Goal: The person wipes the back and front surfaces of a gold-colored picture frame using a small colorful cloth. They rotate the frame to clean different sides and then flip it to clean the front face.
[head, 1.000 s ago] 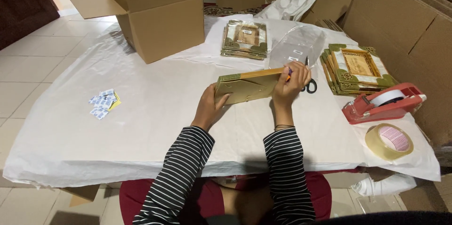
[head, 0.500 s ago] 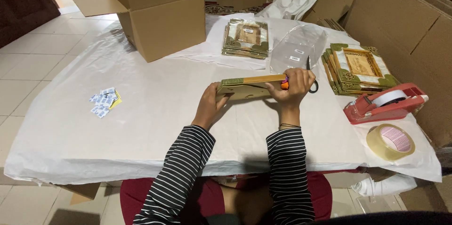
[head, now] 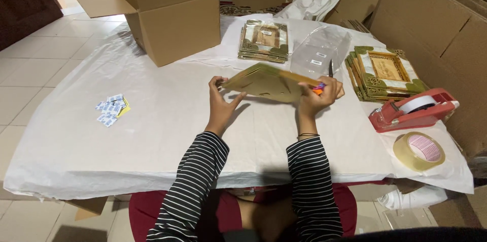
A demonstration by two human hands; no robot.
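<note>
Both my hands hold a flat gold picture frame (head: 266, 82) tilted above the white table cover (head: 152, 135), its back side facing me. My left hand (head: 221, 104) grips its left end. At the frame's right end my right hand (head: 318, 95) grips it together with an orange-handled tool (head: 320, 86), whose dark tip sticks up past my fingers.
An open cardboard box (head: 167, 16) stands at the back left. Two stacks of gold frames (head: 265, 41) (head: 383, 71) flank a clear plastic bag (head: 319, 49). A red tape dispenser (head: 413, 110) and a tape roll (head: 418, 151) lie right. Small blue-white packets (head: 111, 108) lie left.
I have lifted the frame off the table and turned it, from lying nearly edge-on to tilted with its back towards me. Both hands stayed on its ends.
</note>
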